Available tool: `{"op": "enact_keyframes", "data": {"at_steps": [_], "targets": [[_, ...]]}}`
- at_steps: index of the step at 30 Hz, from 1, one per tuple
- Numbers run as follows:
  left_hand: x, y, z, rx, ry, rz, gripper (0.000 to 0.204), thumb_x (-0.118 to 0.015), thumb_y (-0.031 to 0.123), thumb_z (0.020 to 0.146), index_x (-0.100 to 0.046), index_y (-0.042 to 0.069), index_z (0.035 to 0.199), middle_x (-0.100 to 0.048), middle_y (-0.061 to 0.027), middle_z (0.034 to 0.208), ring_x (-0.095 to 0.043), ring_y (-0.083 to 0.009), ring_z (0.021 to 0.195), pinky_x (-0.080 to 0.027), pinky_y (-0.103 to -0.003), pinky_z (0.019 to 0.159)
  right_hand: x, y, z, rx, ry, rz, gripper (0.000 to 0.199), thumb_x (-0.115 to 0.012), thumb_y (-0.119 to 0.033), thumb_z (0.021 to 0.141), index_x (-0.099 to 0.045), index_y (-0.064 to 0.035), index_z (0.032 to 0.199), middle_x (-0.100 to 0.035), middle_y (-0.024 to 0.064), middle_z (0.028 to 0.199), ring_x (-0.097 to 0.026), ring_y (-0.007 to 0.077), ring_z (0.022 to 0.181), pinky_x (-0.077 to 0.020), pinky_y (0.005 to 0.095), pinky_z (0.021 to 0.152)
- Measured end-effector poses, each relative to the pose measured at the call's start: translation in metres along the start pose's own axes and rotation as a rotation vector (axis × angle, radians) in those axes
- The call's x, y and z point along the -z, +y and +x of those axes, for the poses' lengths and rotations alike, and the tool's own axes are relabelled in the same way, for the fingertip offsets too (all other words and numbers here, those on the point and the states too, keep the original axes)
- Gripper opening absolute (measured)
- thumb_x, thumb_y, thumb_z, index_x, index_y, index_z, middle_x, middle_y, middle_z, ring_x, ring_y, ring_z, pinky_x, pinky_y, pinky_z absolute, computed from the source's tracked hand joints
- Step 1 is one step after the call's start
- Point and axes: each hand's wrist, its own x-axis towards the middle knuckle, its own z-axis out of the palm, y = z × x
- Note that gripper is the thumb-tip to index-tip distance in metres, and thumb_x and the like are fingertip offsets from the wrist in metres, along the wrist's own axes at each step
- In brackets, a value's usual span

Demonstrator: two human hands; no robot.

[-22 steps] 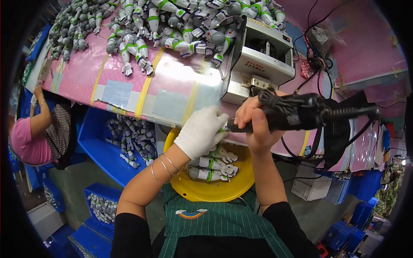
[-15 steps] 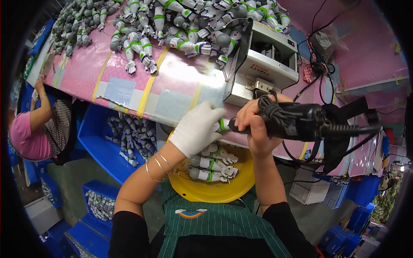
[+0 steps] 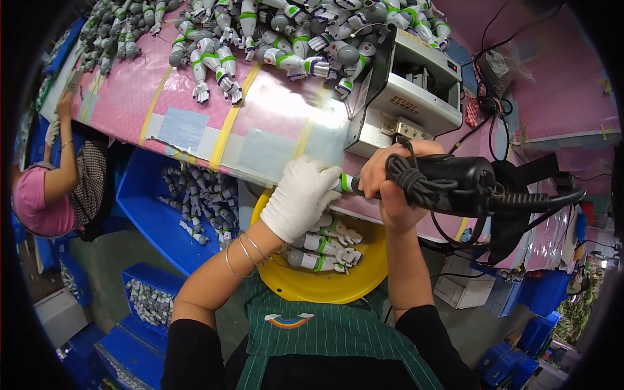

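table point(image 3: 195, 97) first: a pink padded top, taped with yellow and pale strips, its near edge running slantwise just above my hands. little room is left along that edge, because a heap of toy figures point(image 3: 273, 32) covers the far side and a grey metal machine box point(image 3: 409, 91) sits at the right, its front nearly over my right knuckles. below the edge the space drops open to my lap and to blue plastic bins point(image 3: 162, 201) at my left, one of them holding more figures.

yellow round tray point(image 3: 325, 286) rests on my lap against my striped green apron point(image 3: 325, 344), smooth plastic, with a few white-and-green figure limbs point(image 3: 325, 250) lying in it directly under my hands.

black power tool point(image 3: 455, 185) comes next, a matte barrel with its cord wound in a knot near my fingers and trailing off to the right. my right hand point(image 3: 390, 188) is bare and wrapped fully around it.

my left hand point(image 3: 302, 198), in a white fabric glove with thin bangles at the wrist, is closed over a small toy piece point(image 3: 346, 183); only its green-banded end shows, touching my right hand's fingers at the tool's front, just under the table edge.

another person's arm point(image 3: 62, 162) leans on the table far off at the left.
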Motion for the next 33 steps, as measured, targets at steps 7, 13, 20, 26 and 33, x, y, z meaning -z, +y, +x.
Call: {"op": "enact_keyframes", "data": {"at_steps": [7, 13, 20, 26, 33], "targets": [[-0.001, 0.002, 0.002, -0.048, 0.076, -0.004, 0.026, -0.074, 0.013, 0.073, -0.060, 0.007, 0.094, -0.059, -0.0115, 0.087, -0.055, -0.0357, 0.087, -0.044, -0.046, 0.076, 0.001, 0.001, -0.004, -0.007, 0.040, 0.004, 0.043, -0.069, -0.024, 0.091, -0.038, -0.0038, 0.114, -0.050, 0.0069, 0.068, -0.049, 0.0155, 0.052, -0.0468, 0.0300, 0.047], [0.002, 0.002, 0.001, 0.013, -0.038, 0.023, 0.040, -0.074, 0.011, 0.074, -0.060, 0.007, 0.112, -0.060, -0.0115, 0.100, -0.054, -0.0348, 0.097, -0.045, -0.044, 0.087, -0.017, -0.016, 0.012, -0.121, 0.221, 0.252, 0.031, -0.057, -0.011, 0.093, -0.037, -0.0023, 0.115, -0.050, 0.0074, 0.068, -0.049, 0.0162, 0.052, -0.0479, 0.0314, 0.049], [0.001, -0.001, 0.002, -0.043, 0.028, 0.014, 0.034, -0.074, 0.012, 0.074, -0.061, 0.006, 0.105, -0.061, -0.0126, 0.094, -0.055, -0.0354, 0.092, -0.045, -0.045, 0.082, -0.023, -0.013, 0.000, -0.071, 0.312, 0.077, 0.042, -0.057, -0.006, 0.092, -0.034, 0.0003, 0.126, -0.051, 0.0086, 0.067, -0.050, 0.0163, 0.051, -0.0482, 0.0317, 0.050], [0.007, 0.002, -0.022, -0.059, -0.089, -0.133, 0.035, -0.076, 0.017, 0.074, -0.063, 0.003, 0.103, -0.062, -0.0167, 0.094, -0.058, -0.0386, 0.093, -0.047, -0.046, 0.083, -0.011, -0.037, 0.011, -0.235, 0.261, 0.272, 0.029, -0.057, -0.007, 0.093, -0.044, 0.0031, 0.118, -0.053, 0.0089, 0.067, -0.052, 0.0165, 0.052, -0.0482, 0.0318, 0.050], [0.065, -0.052, 0.058, -0.167, 0.358, 0.171, 0.038, -0.069, 0.007, 0.072, -0.063, 0.002, 0.109, -0.064, -0.0188, 0.107, -0.060, -0.0389, 0.099, -0.048, -0.046, 0.091, 0.033, -0.063, 0.075, -0.004, 0.381, 0.142, 0.016, -0.059, -0.009, 0.094, -0.055, 0.0023, 0.105, -0.053, 0.0083, 0.067, -0.053, 0.0170, 0.053, -0.0499, 0.0331, 0.053]]}}
